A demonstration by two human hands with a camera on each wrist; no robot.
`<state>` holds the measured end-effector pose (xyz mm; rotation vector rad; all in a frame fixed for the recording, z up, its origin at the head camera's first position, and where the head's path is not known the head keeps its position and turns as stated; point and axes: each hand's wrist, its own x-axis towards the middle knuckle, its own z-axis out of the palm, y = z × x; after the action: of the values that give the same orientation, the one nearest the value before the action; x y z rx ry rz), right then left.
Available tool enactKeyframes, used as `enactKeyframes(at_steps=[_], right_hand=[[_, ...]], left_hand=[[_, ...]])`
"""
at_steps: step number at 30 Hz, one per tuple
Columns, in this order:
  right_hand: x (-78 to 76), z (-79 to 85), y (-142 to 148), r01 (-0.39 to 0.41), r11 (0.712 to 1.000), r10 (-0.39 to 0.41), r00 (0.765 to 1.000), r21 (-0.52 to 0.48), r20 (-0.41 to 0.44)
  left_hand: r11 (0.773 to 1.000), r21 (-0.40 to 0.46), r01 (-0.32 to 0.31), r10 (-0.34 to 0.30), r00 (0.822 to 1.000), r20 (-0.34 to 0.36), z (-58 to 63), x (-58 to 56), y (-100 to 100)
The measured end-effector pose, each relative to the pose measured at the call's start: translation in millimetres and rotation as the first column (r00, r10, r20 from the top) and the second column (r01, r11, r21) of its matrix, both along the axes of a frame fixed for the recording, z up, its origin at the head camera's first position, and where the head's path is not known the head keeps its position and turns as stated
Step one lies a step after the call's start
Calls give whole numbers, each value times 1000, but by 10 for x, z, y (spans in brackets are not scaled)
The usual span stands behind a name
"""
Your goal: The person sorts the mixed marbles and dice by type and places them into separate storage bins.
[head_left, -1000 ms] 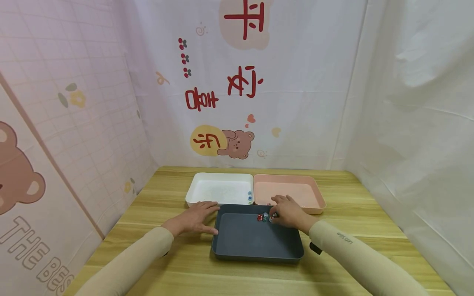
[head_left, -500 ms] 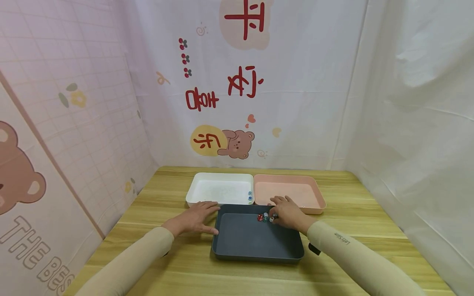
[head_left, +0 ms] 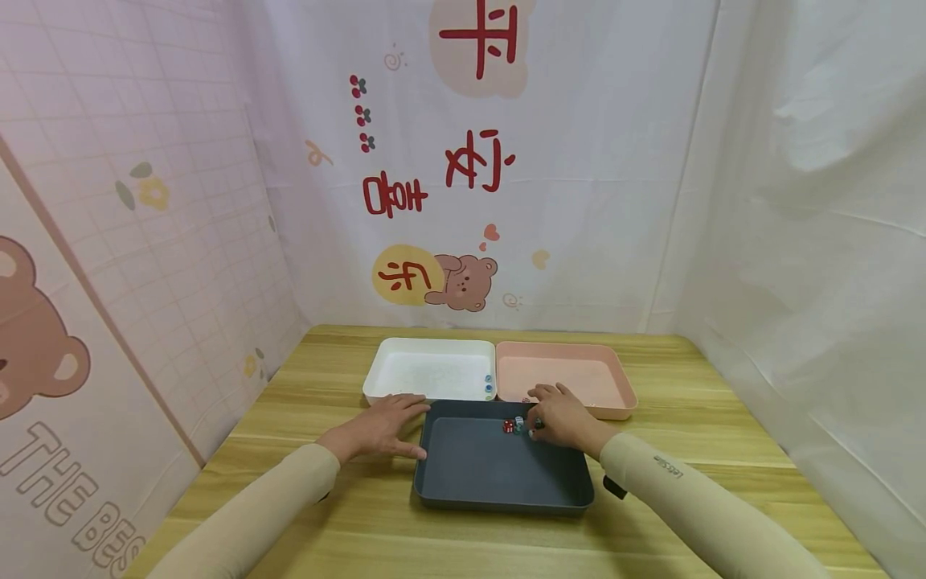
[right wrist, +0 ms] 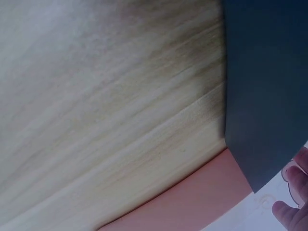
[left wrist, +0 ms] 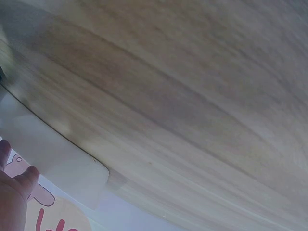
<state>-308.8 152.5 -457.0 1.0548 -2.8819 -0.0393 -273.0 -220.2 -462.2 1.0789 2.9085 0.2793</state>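
Observation:
A dark grey tray (head_left: 499,494) lies on the wooden table, with a few small dice near its far edge. A red die (head_left: 508,426) and a pale blue-white die (head_left: 519,421) sit just left of my right hand (head_left: 564,416). That hand reaches over the tray's far right corner, fingers bent down and thumb low against a white die (head_left: 531,434); I cannot tell whether it pinches it. My left hand (head_left: 379,426) lies spread at the tray's left side, thumb at the rim and fingers at the far left corner.
Behind the dark tray stand a white tray (head_left: 427,366) holding small blue dice (head_left: 488,388) and a pink tray (head_left: 560,366) with a small reddish die (head_left: 526,400) near its front. White printed cloth (head_left: 579,201) hangs around the table (head_left: 347,523).
The right thumb and fingers have shifted slightly among the dice, and the white die by the thumb is now more covered. The left hand and the trays have stayed in place.

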Motion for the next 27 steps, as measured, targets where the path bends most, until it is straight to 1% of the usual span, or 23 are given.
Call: enactKeyframes(at_steps=[4, 11, 16, 21, 27], right_hand=[[-2, 24, 5, -7, 1000, 7, 1000, -12, -11], [-12, 102, 29, -49, 994, 44, 998, -94, -53], [-44, 151, 65, -43, 990, 33, 996, -136, -78], [-82, 213, 132, -38, 990, 22, 993, -139, -117], [-147, 279, 235, -25, 986, 4, 992, -165, -127]], left_hand=[[1000, -2, -1, 1, 1000, 0, 2, 2, 3], [1000, -14, -4, 4, 1000, 1, -4, -4, 5], [1000, -20, -5, 5, 1000, 0, -8, -6, 5], [1000, -20, -7, 7, 1000, 3, -9, -5, 8], [1000, -10, 0, 0, 1000, -4, -20, -12, 2]])
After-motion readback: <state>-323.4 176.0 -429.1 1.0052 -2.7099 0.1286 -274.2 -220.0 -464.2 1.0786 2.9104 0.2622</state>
